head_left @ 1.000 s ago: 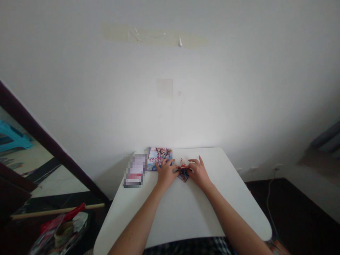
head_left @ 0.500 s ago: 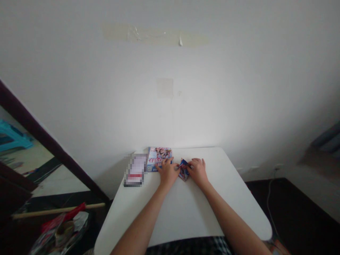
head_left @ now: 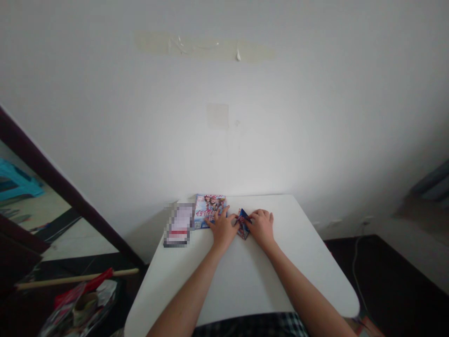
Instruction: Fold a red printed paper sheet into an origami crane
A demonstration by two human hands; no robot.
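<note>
A small folded piece of printed paper (head_left: 243, 229), blue with coloured patches, lies on the white table between my hands. My left hand (head_left: 223, 227) pinches its left side with thumb and forefinger; the other fingers spread over the lower right of a colourful printed booklet (head_left: 205, 210). From the other side, my right hand (head_left: 261, 228) grips the paper's right edge, its remaining fingers bent. The fingertips cover parts of the folds. A pixelated phone-like object (head_left: 178, 224) lies left of the booklet.
The white table (head_left: 238, 290) stands against a pale wall (head_left: 280, 117). On the floor at left are a wooden stick (head_left: 122, 272) and a bag of mixed items (head_left: 84, 306). A cable (head_left: 355, 257) hangs from a wall socket at right.
The paper's upper part has turned from a red-and-white flap to a blue pointed one. My right hand's raised forefinger has come down, and both hands have shifted slightly.
</note>
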